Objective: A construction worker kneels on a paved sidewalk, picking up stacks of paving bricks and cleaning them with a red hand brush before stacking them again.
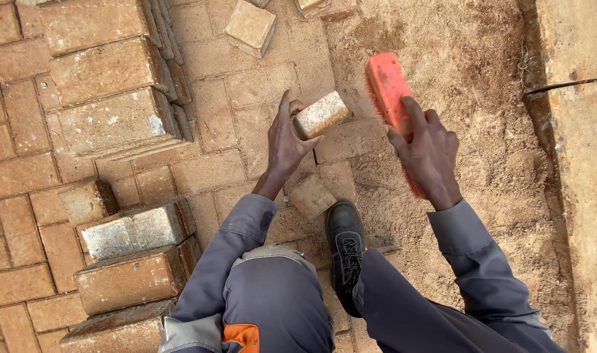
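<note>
A small, pale, sand-dusted paving block [320, 114] is held tilted above the brick paving, at the edge where the laid bricks meet the loose sand. A red-orange scrubbing brush [391, 98] with a long flat back is held slanted over the sand, bristles turned down and sideways.

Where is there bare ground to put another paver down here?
The sand bed between the orange brush in the right hand and the kerb lies bare. Crowded: stacked pavers at left, and loose ones around the left hand, which holds a small paver.
</note>
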